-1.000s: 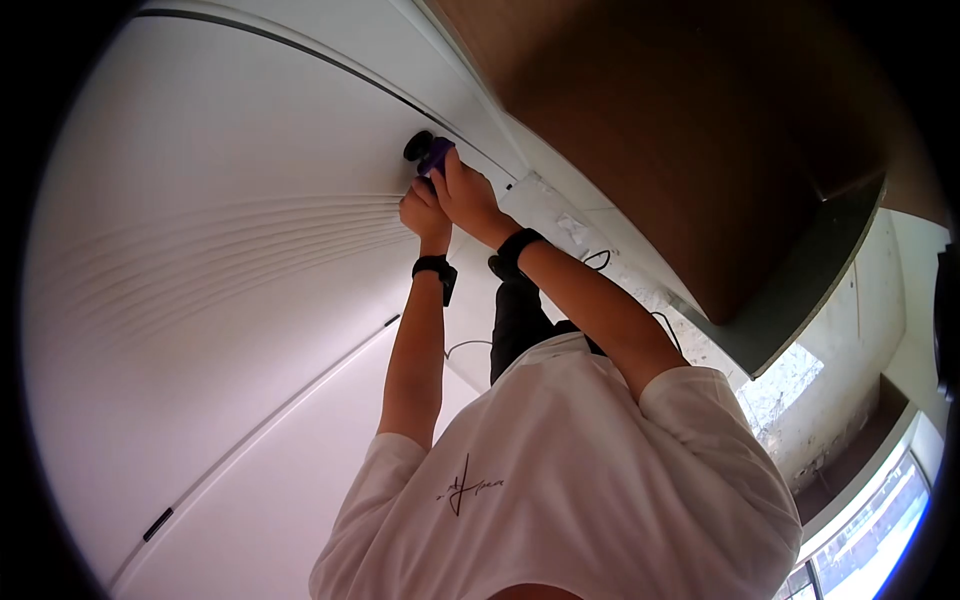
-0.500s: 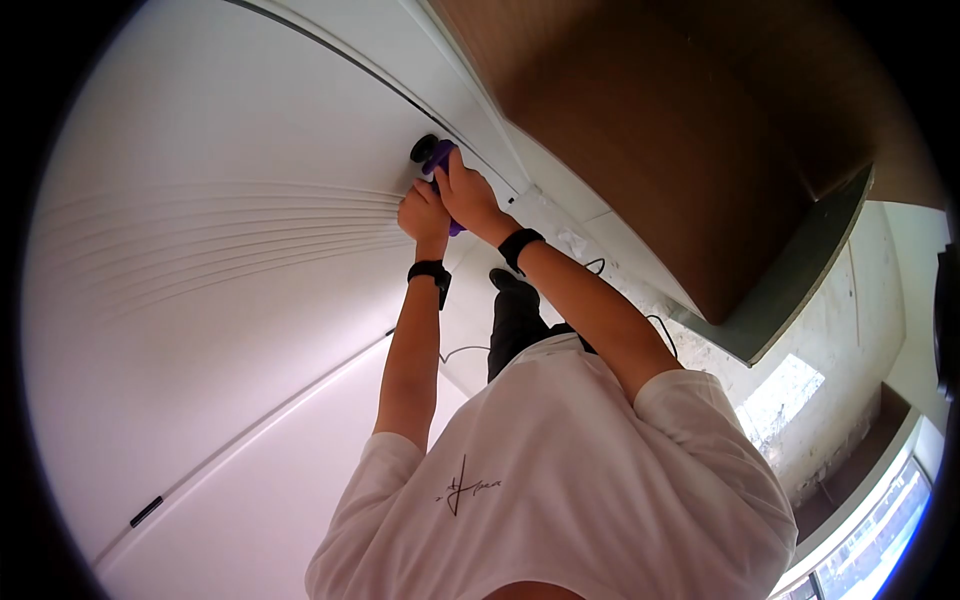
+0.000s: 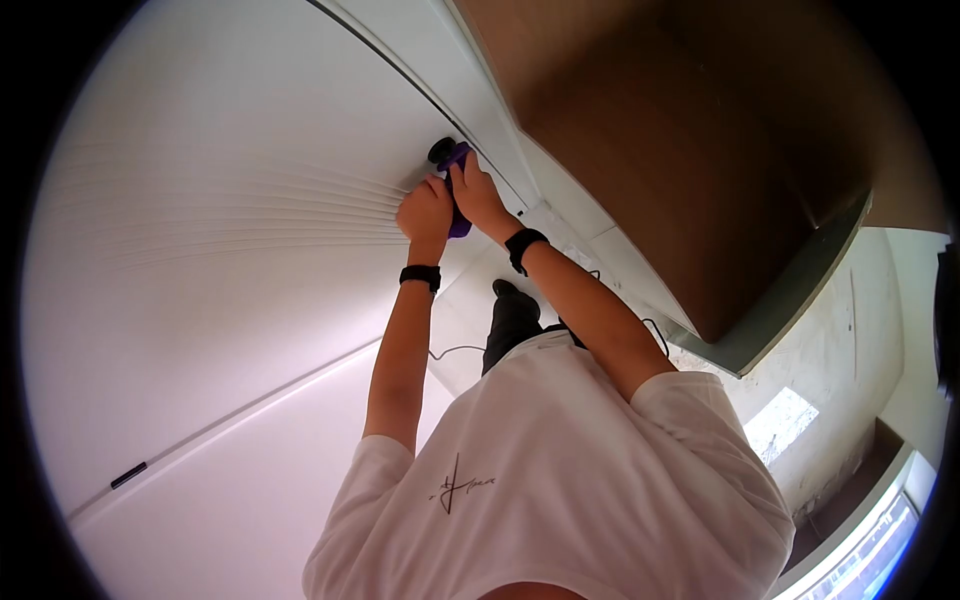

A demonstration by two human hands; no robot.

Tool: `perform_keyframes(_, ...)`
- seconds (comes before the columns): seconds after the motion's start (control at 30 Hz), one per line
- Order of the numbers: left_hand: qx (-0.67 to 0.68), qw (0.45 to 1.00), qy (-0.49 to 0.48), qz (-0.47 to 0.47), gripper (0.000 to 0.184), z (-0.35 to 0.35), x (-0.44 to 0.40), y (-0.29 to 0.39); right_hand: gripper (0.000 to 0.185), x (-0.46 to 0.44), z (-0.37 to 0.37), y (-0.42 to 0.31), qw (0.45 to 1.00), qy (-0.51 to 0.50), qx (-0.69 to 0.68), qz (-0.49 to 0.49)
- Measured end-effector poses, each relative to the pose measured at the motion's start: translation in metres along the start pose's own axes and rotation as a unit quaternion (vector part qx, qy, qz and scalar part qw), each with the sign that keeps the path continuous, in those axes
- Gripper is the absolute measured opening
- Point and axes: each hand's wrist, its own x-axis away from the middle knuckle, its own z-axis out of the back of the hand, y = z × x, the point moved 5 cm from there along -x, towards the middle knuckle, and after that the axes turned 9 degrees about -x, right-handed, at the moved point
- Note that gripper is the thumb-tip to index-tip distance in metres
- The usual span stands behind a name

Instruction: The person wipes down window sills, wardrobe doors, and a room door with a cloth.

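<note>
Both hands grip a purple handheld tool (image 3: pixel 461 226) with a round black head (image 3: pixel 441 151) at its far end. My left hand (image 3: pixel 425 213) is closed around its near left side. On the right of the tool my right hand (image 3: pixel 478 198) is closed too, its fingers hiding much of the body. The black head is at the white panel (image 3: pixel 230 130), close to the dark seam along its edge; whether it touches the surface I cannot tell. Fine grooves run across the panel left of my hands. A dark band is on each wrist.
A brown wooden cabinet (image 3: pixel 640 170) juts out at upper right, with a grey-green edge (image 3: pixel 790 310). Thin cable (image 3: pixel 458 349) lies by my legs. A black handle (image 3: pixel 129 474) sits on the lower left panel seam. A window (image 3: pixel 870 550) shows at lower right.
Both hands and the tool have shifted slightly right in view, still gripping it. The panel seam and the cabinet have shifted too, as the camera view turned a little.
</note>
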Motion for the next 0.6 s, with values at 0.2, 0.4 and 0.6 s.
perform_keyframes(0.2,-0.002,1.000,-0.001,-0.008,0.061,0.007,0.004,0.001,0.030,0.001,0.004,0.002,1.000,0.006,-0.012,-0.005)
perform_keyframes(0.4,-0.012,1.000,0.014,-0.011,0.059,0.001,0.001,0.001,0.028,0.000,0.001,0.000,1.000,0.004,-0.011,-0.009)
perform_keyframes(0.6,-0.028,0.999,0.034,-0.027,0.059,-0.004,-0.002,0.000,0.027,-0.003,0.002,-0.003,1.000,-0.014,0.009,0.014)
